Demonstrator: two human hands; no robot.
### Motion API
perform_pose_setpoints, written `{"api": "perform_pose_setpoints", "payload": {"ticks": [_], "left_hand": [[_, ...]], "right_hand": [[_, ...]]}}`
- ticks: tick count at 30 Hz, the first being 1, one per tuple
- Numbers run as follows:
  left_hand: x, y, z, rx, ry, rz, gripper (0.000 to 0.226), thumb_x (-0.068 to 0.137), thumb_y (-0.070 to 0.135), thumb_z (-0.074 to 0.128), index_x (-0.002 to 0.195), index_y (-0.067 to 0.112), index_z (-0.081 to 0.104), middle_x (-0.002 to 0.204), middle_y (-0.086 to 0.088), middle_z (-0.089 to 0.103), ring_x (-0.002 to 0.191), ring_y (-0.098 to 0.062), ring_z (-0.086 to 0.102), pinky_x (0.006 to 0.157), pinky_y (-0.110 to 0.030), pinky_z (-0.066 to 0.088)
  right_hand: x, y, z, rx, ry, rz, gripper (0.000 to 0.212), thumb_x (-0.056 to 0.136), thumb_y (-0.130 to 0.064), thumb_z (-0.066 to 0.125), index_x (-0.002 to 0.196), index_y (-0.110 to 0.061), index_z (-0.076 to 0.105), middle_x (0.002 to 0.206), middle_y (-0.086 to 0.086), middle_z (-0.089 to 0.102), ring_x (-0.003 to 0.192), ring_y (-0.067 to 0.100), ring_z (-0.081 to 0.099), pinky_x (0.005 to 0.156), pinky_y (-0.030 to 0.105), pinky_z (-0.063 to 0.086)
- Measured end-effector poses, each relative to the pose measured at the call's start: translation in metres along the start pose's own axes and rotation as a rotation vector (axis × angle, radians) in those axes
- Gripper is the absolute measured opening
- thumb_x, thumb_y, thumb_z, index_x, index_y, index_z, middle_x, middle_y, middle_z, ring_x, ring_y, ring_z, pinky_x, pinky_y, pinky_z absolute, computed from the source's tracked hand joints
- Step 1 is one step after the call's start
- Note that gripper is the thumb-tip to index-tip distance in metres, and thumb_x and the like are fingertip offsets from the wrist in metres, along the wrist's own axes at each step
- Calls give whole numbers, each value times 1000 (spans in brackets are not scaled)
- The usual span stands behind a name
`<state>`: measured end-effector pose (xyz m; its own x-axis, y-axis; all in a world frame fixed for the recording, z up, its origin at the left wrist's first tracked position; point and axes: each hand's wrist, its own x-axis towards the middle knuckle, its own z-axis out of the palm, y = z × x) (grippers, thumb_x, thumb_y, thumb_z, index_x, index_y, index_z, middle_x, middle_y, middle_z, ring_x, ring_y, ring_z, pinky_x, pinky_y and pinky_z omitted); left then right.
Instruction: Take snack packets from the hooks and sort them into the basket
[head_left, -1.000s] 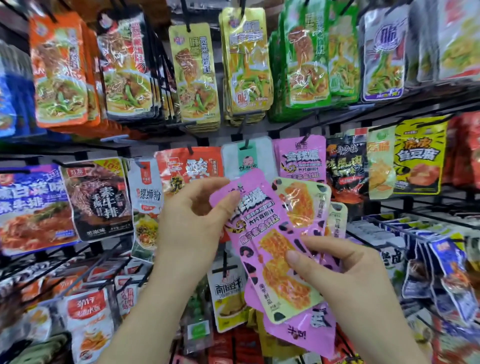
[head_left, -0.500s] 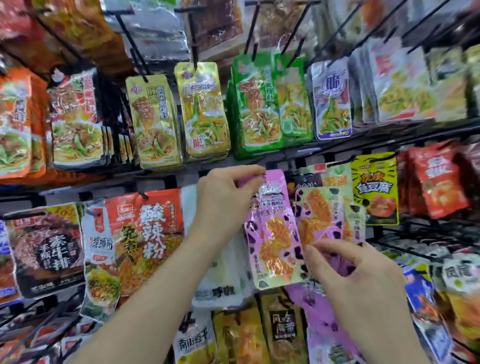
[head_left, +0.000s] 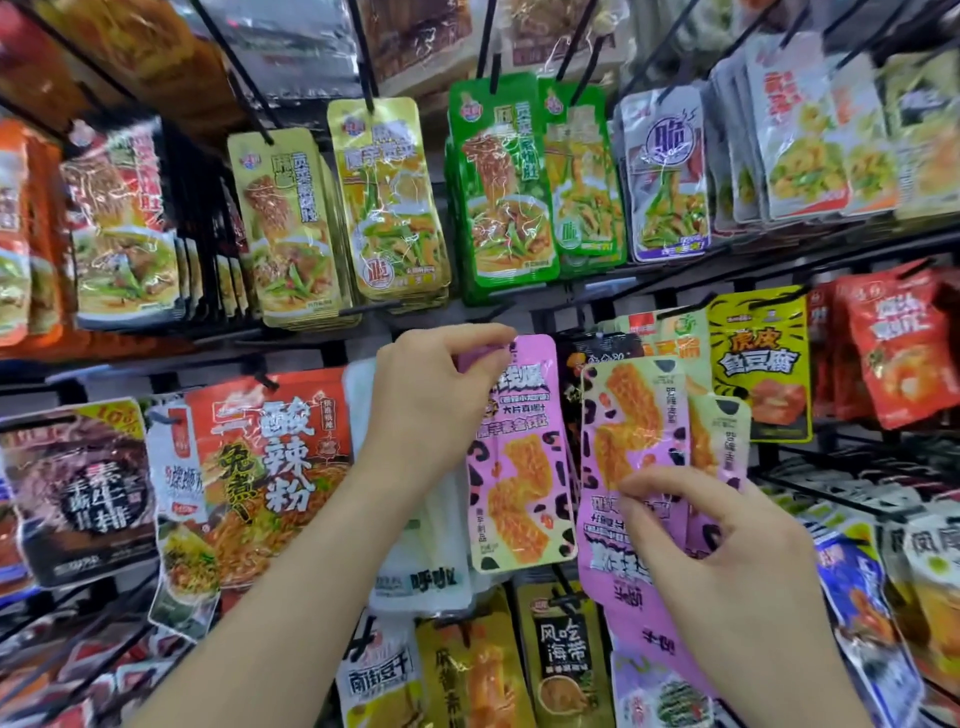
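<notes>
A pink snack packet (head_left: 522, 467) with black spots and a window showing orange pieces hangs upright at the middle of the rack. My left hand (head_left: 436, 405) pinches its top edge, right at the hook. My right hand (head_left: 727, 561) grips a bunch of the same pink packets (head_left: 631, 452), upside down and fanned out, just to the right of the hanging one. No basket appears in view.
Rows of hanging packets fill the wire rack: yellow (head_left: 387, 202) and green (head_left: 501, 187) ones above, a red noodle packet (head_left: 275, 467) to the left, a yellow tofu packet (head_left: 761, 358) to the right. Black hooks (head_left: 236, 67) jut forward overhead.
The view has tilted upward and closer to the rack. My left hand rose with a pink packet from chest height to the hook. My right hand kept its bunch and drifted right.
</notes>
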<state>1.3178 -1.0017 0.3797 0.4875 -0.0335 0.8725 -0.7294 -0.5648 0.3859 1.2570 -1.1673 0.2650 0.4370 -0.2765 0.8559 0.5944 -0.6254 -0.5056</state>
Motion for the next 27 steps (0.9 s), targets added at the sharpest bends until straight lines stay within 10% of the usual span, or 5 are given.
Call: {"api": "perform_pose_setpoints", "payload": {"ticks": [6,11,15,20,27], "left_hand": [[1,-4,7,132,15,71,18,88,21,68,105,21,75,95,5,73,87,-9,63,81,-27,50],[3,-18,20,635,37,371,24,79,25,76,95,8,74,89,-9,67,82,-33,56,70,-36,43],[5,-19,15,797,-11,439,35,77,40,75,96,10,71,96,-5,69,85,-31,53,64,-38,44],[2,-11,15,704,-106,360,65,89,39,63,144,17,38,101,0,64,101,-24,47,62,-33,35],[-37,2,2,212,43,297,48,87,31,67,131,17,56,101,6,67,75,-15,54,72,-31,48]], "right_hand": [[3,-8,-13,71,-130,73,46,81,-24,72,107,-56,51,104,-44,53,44,17,47,48,18,42],[7,-10,-22,107,-136,113,61,82,-19,72,123,-55,43,112,-47,49,90,42,53,59,6,49],[11,-3,-22,193,-145,101,64,81,-22,73,122,-58,40,124,-49,38,107,-24,45,77,-7,33],[11,7,-22,339,-179,269,64,78,-29,74,124,-58,40,120,-58,30,104,-41,23,100,16,21],[6,-1,-26,377,-220,266,65,75,-30,77,122,-59,42,120,-59,32,123,-17,35,114,34,26]]}}
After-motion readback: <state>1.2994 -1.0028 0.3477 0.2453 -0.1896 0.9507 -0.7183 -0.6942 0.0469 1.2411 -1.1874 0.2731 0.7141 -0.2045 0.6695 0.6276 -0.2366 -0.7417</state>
